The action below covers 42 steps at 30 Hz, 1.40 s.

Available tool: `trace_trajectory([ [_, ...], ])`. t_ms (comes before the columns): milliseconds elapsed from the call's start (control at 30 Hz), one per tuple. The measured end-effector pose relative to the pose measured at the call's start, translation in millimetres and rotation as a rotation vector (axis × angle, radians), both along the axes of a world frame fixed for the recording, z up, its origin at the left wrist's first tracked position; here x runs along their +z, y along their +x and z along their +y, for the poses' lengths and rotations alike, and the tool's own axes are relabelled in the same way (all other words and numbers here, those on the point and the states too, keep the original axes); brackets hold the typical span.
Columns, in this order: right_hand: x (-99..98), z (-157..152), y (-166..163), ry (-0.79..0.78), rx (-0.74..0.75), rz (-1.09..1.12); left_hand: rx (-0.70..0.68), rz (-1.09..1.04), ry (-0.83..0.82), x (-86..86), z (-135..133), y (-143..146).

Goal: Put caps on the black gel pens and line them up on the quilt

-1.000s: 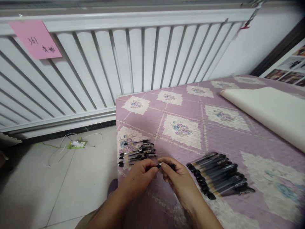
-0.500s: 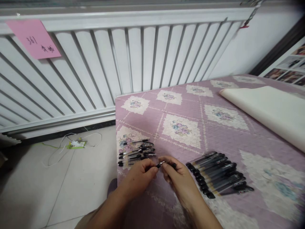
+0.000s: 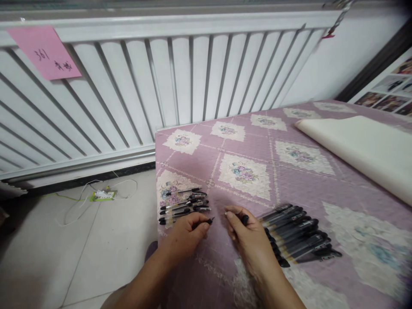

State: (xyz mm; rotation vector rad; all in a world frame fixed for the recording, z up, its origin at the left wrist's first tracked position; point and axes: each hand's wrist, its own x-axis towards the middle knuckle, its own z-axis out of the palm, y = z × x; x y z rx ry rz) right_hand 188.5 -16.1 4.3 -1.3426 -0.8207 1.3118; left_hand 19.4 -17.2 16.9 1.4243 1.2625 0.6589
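Observation:
My left hand (image 3: 186, 234) is closed around a pen (image 3: 210, 221), its black front end and bare tip pointing right past my thumb. My right hand (image 3: 246, 229), a short gap away, pinches a black round-ended piece (image 3: 245, 219) that looks like a pen cap, mostly hidden by the fingers. Beyond my left hand lie several uncapped pens (image 3: 177, 209) with loose black caps (image 3: 201, 201) at their right ends. To the right of my right hand is a row of capped pens (image 3: 299, 231) with clear barrels, partly covered by that hand.
A purple floral cloth (image 3: 222, 171) covers the surface under the pens. A folded cream sheet (image 3: 363, 150) lies at the right. Behind stands a white radiator (image 3: 199, 77) bearing a pink note (image 3: 45, 53). A power strip (image 3: 104, 195) with cables sits on the tiled floor.
My hands have moved apart. The right hand has shifted a little to the right with the black piece, and the pen tip now shows free in front of my left hand.

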Motion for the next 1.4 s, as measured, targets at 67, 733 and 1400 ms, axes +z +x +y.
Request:
trace_trajectory([
  [67,1.7,0,-1,0.045,0.032,-0.155,0.035,0.004,0.02,0.1,3,-5],
  [733,-19.4,4,-34,0.356,0.375,-0.74,-0.033,0.673,0.477,-11.7,8,-22],
  [1400,-12.5,3,-34,0.694,0.373,-0.906,-0.093,0.743,0.43,-6.6,7,-34],
])
